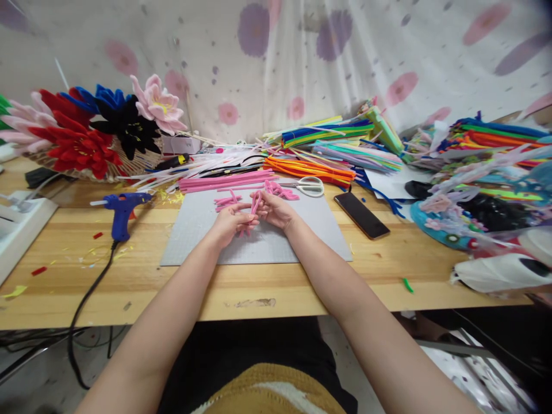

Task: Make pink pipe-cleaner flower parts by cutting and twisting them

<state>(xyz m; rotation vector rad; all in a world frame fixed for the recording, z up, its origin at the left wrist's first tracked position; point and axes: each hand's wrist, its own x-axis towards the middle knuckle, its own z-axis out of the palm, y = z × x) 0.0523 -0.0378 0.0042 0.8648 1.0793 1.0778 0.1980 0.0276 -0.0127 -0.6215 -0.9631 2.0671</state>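
1. At 10 o'clock from my hands, the finished-looking flowers sit at the back of the surface, probably kept out of the working area.
2. At 9 o'clock, the glue gun lies on its side, its cord trailing towards me, likely parked within my left reach.
3. At 10 o'clock, the long pink stems lie along the mat's far edge, presumably as handy stock.
4. The grey mat lies under my hands, probably to protect the wood. I hold the pink piece just above it, its loop upright, perhaps so I can see the bend.
5. At 2 o'clock, the scissors rest with handles to the right, seemingly easy to grab; the phone lies aside at 3 o'clock.
6. My left hand pinches the piece, forearm angling in from 7 o'clock, palm turned inward.
7. My right hand grasps its other side with fingertips, wrist bent inward, forearm coming from 5 o'clock.
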